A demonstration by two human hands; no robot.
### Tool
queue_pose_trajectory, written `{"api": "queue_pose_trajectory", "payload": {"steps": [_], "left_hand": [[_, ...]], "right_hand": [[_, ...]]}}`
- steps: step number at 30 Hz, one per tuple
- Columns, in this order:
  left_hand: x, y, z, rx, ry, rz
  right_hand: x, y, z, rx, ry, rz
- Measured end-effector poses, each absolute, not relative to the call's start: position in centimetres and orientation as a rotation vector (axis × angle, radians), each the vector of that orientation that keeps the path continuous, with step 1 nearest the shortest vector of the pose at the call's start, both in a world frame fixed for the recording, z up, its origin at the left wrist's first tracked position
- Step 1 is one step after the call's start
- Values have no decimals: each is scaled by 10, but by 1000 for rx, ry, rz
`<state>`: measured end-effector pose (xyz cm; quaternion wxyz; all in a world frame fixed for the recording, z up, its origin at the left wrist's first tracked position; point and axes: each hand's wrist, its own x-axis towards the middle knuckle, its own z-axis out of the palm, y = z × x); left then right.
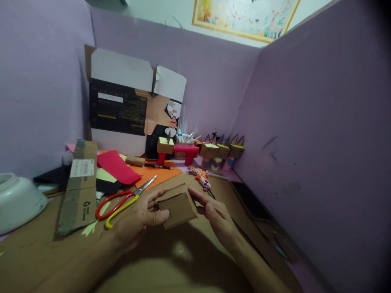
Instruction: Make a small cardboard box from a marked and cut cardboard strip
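Observation:
A small brown cardboard box [179, 211] is held up over the cardboard-covered table, tilted a little. My left hand [146, 213] grips it from the left, thumb on the near face and fingers behind. On the other side, my right hand [215, 211] has its fingers along the box's right edge, with the thumb close to the corner; the contact of its lower fingers is partly hidden. Left of the hands lie scissors [122, 203] with red and yellow handles, blades pointing away. Past the box rests a hot glue gun [201, 177] with a colourful pattern.
A flattened cardboard piece [80, 191] and a white bowl [15, 201] are at left. Behind are red paper [119, 167], a pen [159, 166] and several cardboard animal figures [221, 150]. An unfolded carton [119, 106] leans on the back wall. A dark flat object [249, 199] lies at right.

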<state>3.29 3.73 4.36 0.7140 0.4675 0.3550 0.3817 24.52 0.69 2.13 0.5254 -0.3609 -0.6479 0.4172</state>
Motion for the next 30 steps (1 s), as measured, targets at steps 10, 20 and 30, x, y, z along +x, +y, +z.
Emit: {"api": "queue_pose_trajectory", "payload": {"steps": [10,20,30], "left_hand": [[27,48,44,675,641,754],[35,49,45,659,766,750],[32,53,43,588,760,691]], "right_hand": [[239,11,22,-815,-1392,1138],[234,11,28,-1003,-1345,1161],[232,12,28,-1051,-1309,1148]]}}
